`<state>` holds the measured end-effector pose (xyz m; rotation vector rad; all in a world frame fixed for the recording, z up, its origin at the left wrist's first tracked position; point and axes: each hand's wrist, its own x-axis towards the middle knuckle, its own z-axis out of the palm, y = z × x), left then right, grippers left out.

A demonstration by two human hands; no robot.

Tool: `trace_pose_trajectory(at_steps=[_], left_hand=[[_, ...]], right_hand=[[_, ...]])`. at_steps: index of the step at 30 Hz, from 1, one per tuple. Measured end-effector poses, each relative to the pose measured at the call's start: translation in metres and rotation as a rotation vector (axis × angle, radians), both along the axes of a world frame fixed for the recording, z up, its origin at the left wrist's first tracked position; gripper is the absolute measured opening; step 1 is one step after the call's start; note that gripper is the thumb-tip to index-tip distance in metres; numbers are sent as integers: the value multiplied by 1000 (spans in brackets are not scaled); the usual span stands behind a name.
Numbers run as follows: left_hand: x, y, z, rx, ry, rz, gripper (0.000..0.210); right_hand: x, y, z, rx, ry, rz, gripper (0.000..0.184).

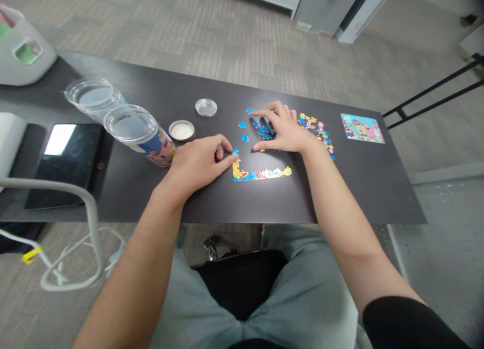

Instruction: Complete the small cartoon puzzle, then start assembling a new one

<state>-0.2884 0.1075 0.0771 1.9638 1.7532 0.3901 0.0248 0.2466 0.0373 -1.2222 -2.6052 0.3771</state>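
My left hand (202,160) rests at the upper end of a joined strip of jigsaw border. Its fingers are curled, with thumb and index finger on a blue jigsaw piece (235,151) there. The joined jigsaw border (260,175) forms an L, one short side going up and a longer side along the bottom. My right hand (282,127) is spread over a group of loose blue pieces (264,131), thumb and index finger wide apart, partly hiding them. Several single blue pieces (242,125) lie between the hands. More mixed-colour pieces (321,132) are heaped behind my right wrist.
A colourful picture card (363,128) lies at the right. Left of my hands stand two clear plastic jars (139,134), with two round lids (206,107) nearby. A black tablet (66,162), a white bin (24,49) and a white cable (93,238) occupy the far left.
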Motion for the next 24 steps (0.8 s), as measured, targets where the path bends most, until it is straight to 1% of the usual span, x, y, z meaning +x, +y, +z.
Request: trace_pose_trajectory(at_steps=[2,4,6,7,8,10,13,15,19,21,24], left_hand=[[0,0,0,4,-2,2,23],[1,-1,1,7,-5,4,23],[1,-1,1,3,-2,6,23],[1,-1,2,-1,0,6,23],[1,-1,2,-4,2,7,23],[1,-1,2,-6,6,6,24],[2,-1,3,-7,12,5,24],[2,-1,3,-12,15,4,24],[3,0,5,-20,26,1,24],[2,0,5,-24,32,-2,24],[1,0,5,-26,28,-3,25]], right_hand=[[5,3,0,24,12,-46,106],[4,4,1,47,26,-79,87],[-4,-1,3,52,30,-66,69],[-11,-4,4,49,29,-48,63],[-17,-8,5,46,28,-30,62],[-28,-14,6,48,29,-19,65],[-27,-14,4,72,50,-77,69],[-17,-8,3,93,79,-151,64],[3,7,3,132,145,-297,45],[7,10,2,145,166,-340,39],[11,13,3,130,178,-368,32]])
